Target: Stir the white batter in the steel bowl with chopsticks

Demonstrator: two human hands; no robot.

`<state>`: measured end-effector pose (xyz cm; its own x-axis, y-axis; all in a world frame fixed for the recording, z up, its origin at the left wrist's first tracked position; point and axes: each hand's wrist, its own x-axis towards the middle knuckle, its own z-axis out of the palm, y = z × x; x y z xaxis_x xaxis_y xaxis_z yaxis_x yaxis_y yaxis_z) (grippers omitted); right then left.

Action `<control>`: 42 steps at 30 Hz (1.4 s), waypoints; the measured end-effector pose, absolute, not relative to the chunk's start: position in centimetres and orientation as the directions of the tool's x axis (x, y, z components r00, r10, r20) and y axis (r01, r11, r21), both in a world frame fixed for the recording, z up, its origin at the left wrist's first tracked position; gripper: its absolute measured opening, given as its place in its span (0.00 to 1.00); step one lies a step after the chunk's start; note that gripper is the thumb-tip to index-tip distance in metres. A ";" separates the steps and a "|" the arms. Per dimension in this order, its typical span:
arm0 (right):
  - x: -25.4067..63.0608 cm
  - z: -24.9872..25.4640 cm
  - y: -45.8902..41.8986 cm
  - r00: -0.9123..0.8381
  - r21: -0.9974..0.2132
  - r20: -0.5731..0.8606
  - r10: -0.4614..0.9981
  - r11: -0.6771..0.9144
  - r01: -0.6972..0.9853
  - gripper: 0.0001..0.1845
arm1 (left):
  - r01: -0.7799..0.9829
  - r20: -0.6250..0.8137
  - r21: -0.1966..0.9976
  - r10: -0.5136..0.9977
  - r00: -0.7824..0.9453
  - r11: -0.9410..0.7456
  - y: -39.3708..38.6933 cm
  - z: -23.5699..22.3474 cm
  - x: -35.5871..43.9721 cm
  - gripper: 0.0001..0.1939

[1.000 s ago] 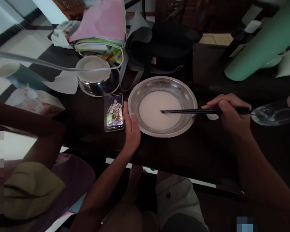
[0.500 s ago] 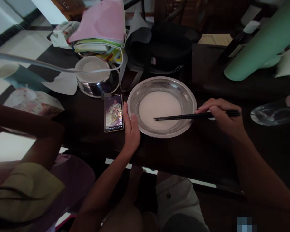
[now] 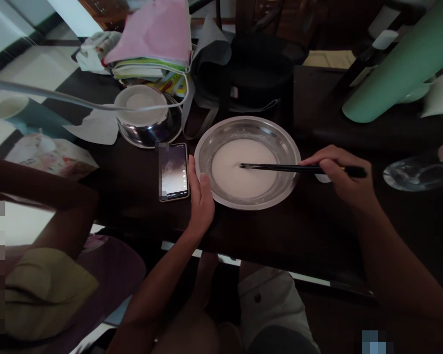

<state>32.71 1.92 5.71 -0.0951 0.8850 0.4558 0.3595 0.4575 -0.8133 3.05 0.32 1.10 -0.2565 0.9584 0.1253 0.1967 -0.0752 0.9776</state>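
A wide metal bowl (image 3: 286, 147) stands on the dark table, holding a milky white liquid (image 3: 243, 183). My left hand (image 3: 202, 202) grips the bowl's left rim, thumb on top and fingers along the outside. Black chopsticks (image 3: 280, 167) are pinched together in my right hand (image 3: 349, 186), right of the bowl. They reach over its right rim, nearly level, and their tips dip into the liquid near its middle, with a small ripple there. Just left of my left hand lies a phone (image 3: 174, 172) with a lit screen.
An upturned metal bowl (image 3: 143, 129), a white cable (image 3: 96, 104) and stacked books (image 3: 143, 69) are at back left. A black bag (image 3: 258, 73) sits behind the bowl. Right are a green cylinder (image 3: 391, 78) and a clear bottle (image 3: 409, 173). Another person's arm (image 3: 66, 196) rests at left.
The chopstick tips have shifted away from me and slightly right within the liquid. My left hand and the bowl stay in place. The phone's screen shows a different picture.
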 end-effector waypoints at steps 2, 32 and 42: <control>32.7 5.7 1.9 -0.001 -0.844 0.461 0.887 0.438 0.309 0.10 | 0.187 0.127 0.979 0.960 -0.250 -0.081 0.3 1.0 3.1 0.36; 32.7 5.8 1.9 -0.072 -0.822 0.440 0.895 0.434 0.368 0.08 | 0.195 0.127 0.978 0.958 -0.258 -0.078 0.5 1.0 3.1 0.38; 32.7 5.6 1.9 -0.107 -0.812 0.448 0.887 0.455 0.365 0.08 | 0.191 0.135 0.978 0.956 -0.262 -0.086 0.5 0.9 3.1 0.39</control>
